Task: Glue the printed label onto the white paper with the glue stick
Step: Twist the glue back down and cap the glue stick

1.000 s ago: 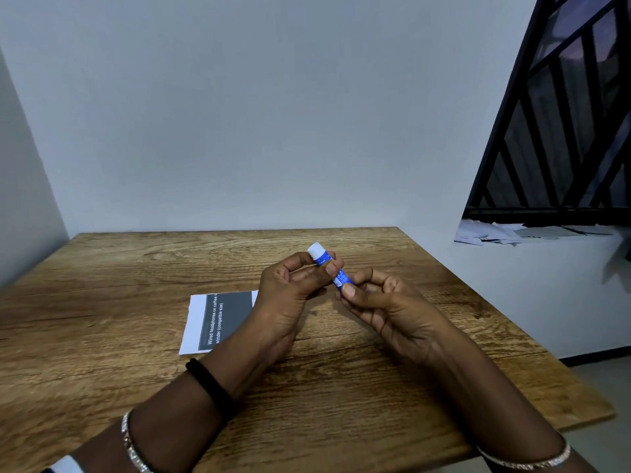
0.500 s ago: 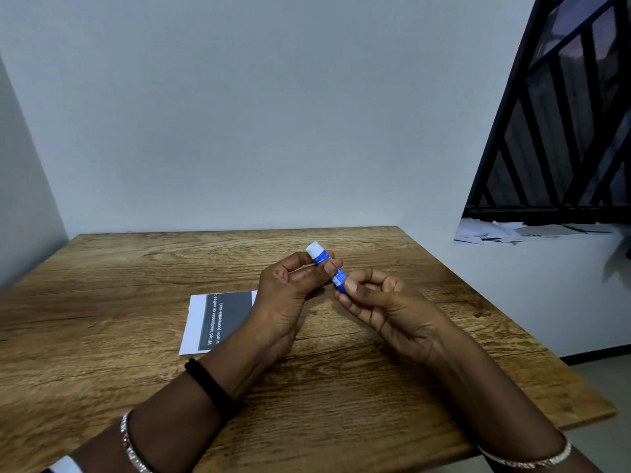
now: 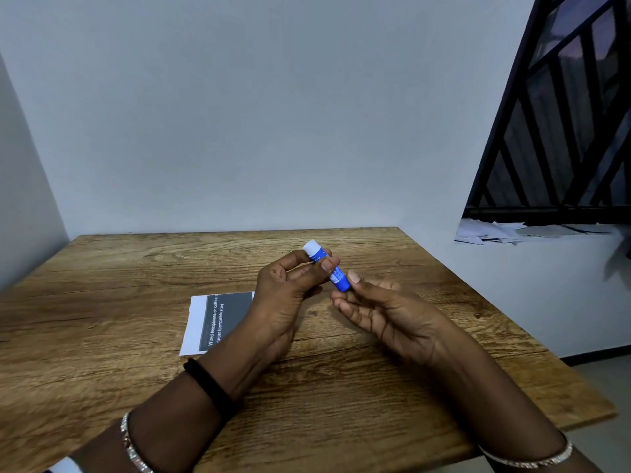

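The right hand [image 3: 386, 312] has slackened off the blue end of the glue stick [image 3: 336, 273], perhaps only its thumb tip touching, so the left hand [image 3: 286, 288] alone pinches it, just right of the printed label [image 3: 223, 315]

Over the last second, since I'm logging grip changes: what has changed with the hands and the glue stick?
The right hand released its pinch on the lower blue end of the glue stick; its fingers uncurled and straightened, and the thumb tip is now beside that end, contact unclear. The left hand still pinches the stick, white cap pointing up. The printed label, white paper and table are unmoved.
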